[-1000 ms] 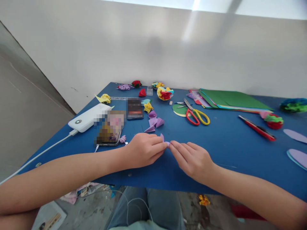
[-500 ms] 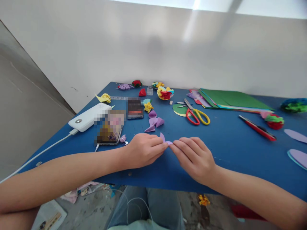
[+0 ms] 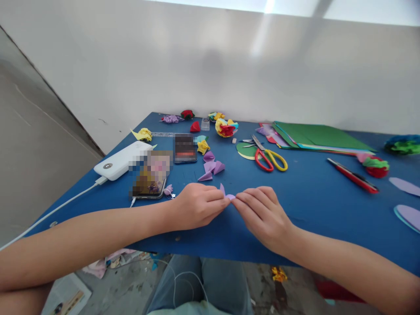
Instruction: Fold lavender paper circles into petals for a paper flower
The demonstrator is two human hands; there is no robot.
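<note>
Between my two hands is a small piece of folded purple paper (image 3: 231,197), pinched at both ends just above the table's front part. My left hand (image 3: 201,205) is closed on its left side, where one pointed flap stands up above the fingers. The fingertips of my right hand (image 3: 264,214) pinch its right end. Much of the paper is hidden by my fingers. Beyond my hands lie several folded purple paper petals (image 3: 210,167) in a loose cluster. A pair of scissors (image 3: 267,155) with red and yellow handles rests behind my right hand.
On the blue table (image 3: 311,201), a phone (image 3: 154,175), a darker phone (image 3: 184,148) and a white power bank (image 3: 124,159) sit left. A red utility knife (image 3: 354,176), green paper sheets (image 3: 321,135) and purple paper ovals (image 3: 410,216) lie right. Paper flowers (image 3: 226,127) line the back.
Almost nothing differs. My hands keep the same pinch on the purple paper, with only a very slight shift of the fingers.
</note>
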